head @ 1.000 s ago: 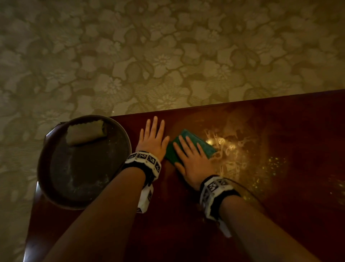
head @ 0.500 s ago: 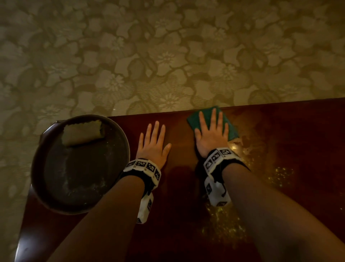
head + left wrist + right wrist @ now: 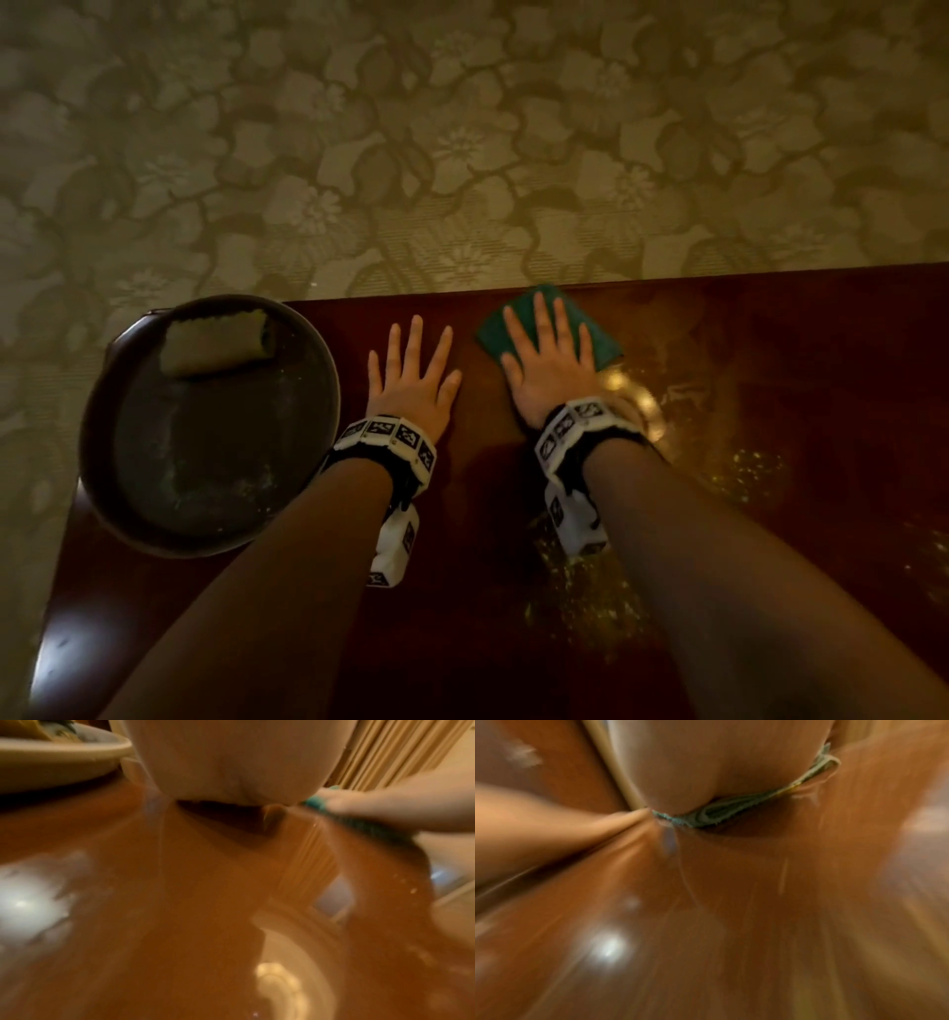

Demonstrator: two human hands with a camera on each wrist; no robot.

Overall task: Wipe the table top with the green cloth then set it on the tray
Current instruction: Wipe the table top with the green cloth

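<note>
Clearly, we are mid-wipe: our right hand [image 3: 549, 370] lies flat on the green cloth [image 3: 595, 339], fingers straight and spread, pressing it onto the table [image 3: 770, 360] near the far edge, at about one o'clock from our left hand [image 3: 411, 380]. That left hand rests palm-down on the bare wood, fingers also straight and apart, holding nothing, just right of the tray [image 3: 102, 411].

From the right wrist view the green cloth [image 3: 713, 814] shows as a thin, folded stack of soft layers squashed under the palm, with a paler layer visible in the fold. We judge it light and limp, with no stiffness of its own: it will sag and may unfold if lifted by one corner. The polished wood looks slick and shiny, so the pad slides easily, and it can slip out from under a flat palm if pressure drops.

For the lift we would pinch it across the folded edge, thumb beneath and fingers on top, gathering all layers together. The round tray sits at nine o'clock from our left hand, with a pale rolled towel [image 3: 215, 339] at its far side; the nearer part of the dish offers room.
</note>
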